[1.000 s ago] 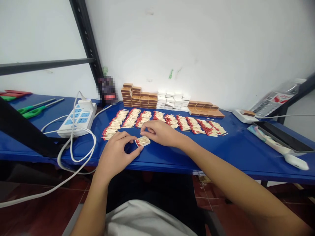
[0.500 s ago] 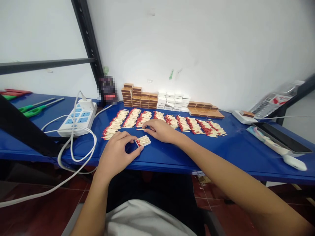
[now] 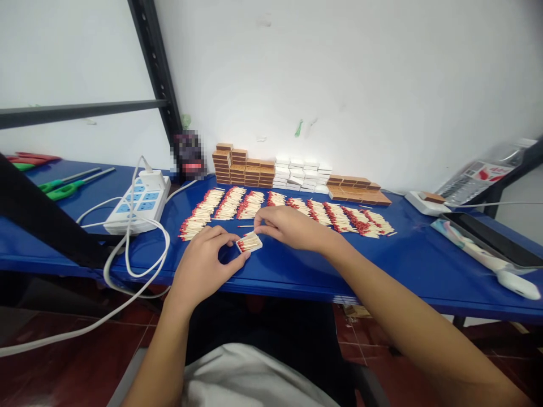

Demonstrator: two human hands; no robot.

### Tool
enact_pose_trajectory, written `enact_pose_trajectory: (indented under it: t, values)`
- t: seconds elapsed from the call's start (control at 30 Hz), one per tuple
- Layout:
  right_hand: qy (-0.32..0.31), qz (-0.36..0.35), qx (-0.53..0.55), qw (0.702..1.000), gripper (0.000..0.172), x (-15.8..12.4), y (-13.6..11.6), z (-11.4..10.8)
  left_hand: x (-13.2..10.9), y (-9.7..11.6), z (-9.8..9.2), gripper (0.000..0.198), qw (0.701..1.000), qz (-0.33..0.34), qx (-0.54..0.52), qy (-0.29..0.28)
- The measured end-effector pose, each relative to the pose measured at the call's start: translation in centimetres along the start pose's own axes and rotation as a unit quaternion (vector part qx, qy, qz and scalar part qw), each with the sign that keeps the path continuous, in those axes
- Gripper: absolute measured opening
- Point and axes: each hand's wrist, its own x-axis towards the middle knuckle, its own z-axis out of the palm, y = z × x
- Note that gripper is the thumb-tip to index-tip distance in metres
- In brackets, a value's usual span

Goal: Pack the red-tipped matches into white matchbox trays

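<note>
My left hand (image 3: pixel 207 257) grips a small white matchbox tray (image 3: pixel 257 247) by its near and far sides, thumb in front and fingers behind. Several red-headed matches (image 3: pixel 249 243) lie in the tray, heads toward the left. Just above its far right edge, my right hand (image 3: pixel 283 226) pinches a match (image 3: pixel 251 233), partly covered by the fingertips. A single loose match (image 3: pixel 244 226) rests on the blue table (image 3: pixel 297 268) behind the tray. Beyond the hands, bundles of matches (image 3: pixel 229 203) are spread in slanted rows, some hidden by my right hand.
Brown matchboxes (image 3: pixel 250 172) and white trays (image 3: pixel 296 174) are stacked along the wall, with more brown boxes (image 3: pixel 360 191) to the right. A power strip (image 3: pixel 138 206) with looped cables stands at left. A phone (image 3: pixel 496 237) and plastic bottle (image 3: pixel 483 172) lie at right.
My right hand has moved slightly right and nearer the tray, with a match at its fingertips. A loose match now shows on the table behind. My left hand keeps its grip.
</note>
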Motion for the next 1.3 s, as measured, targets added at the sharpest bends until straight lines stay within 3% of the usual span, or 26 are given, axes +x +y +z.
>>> enact_pose_trajectory:
  t: [0.17,0.4,0.6,0.87,1.3]
  values:
    - [-0.025,-0.033,0.021,0.999,0.012,0.0,-1.0,0.8,0.1,-0.1,0.1,0.017,1.000,-0.003,0.004,-0.005]
    - [0.080,-0.006,0.043,0.996,0.016,1.4,0.8,2.2,0.1,0.0,0.0,0.016,1.000,0.000,0.003,-0.004]
    - [0.067,-0.001,0.005,0.998,0.023,2.2,2.4,3.2,0.0,0.0,-0.1,0.017,1.000,-0.003,0.007,-0.001]
    - [0.072,-0.020,0.012,0.997,0.012,2.0,2.3,3.3,0.1,0.0,-0.1,0.017,1.000,-0.003,0.004,0.000]
    - [0.067,-0.007,0.038,0.997,0.010,2.3,2.1,3.5,0.1,0.1,-0.1,0.015,1.000,-0.001,0.005,-0.003]
